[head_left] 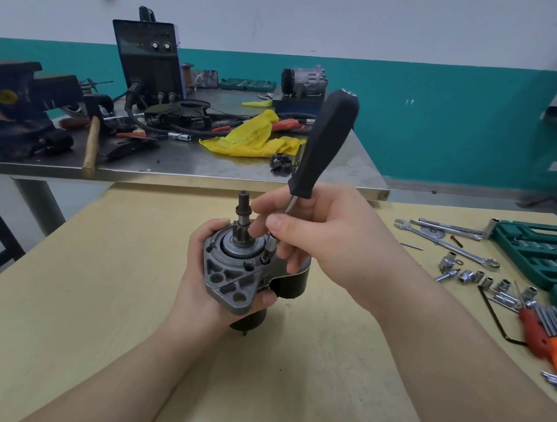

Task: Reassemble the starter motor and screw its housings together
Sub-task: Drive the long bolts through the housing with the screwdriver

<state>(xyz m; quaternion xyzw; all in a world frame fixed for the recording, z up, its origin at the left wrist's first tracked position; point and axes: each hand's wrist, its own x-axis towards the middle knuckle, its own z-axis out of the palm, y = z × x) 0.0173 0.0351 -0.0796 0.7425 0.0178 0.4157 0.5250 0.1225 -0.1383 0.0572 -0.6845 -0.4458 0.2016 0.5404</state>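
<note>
At the table's [126, 298] middle the left hand [203, 271] grips the upright starter motor [231, 267] while the right hand [319, 235] pinches a screwdriver's [324, 140] shaft over the two-o'clock screw [264, 260]; a tilted tip could slip and strip it.

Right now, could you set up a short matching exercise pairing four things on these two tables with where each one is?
Things:
1. starter motor
2. screwdriver
3. yellow cloth
4. hammer

Places:
A. lying crumpled on the metal table
B. gripped in the left hand above the wooden table
C. at the metal table's front edge, handle toward the camera
D. pinched at its shaft by the right hand

Pairs: 1-B, 2-D, 3-A, 4-C
</note>
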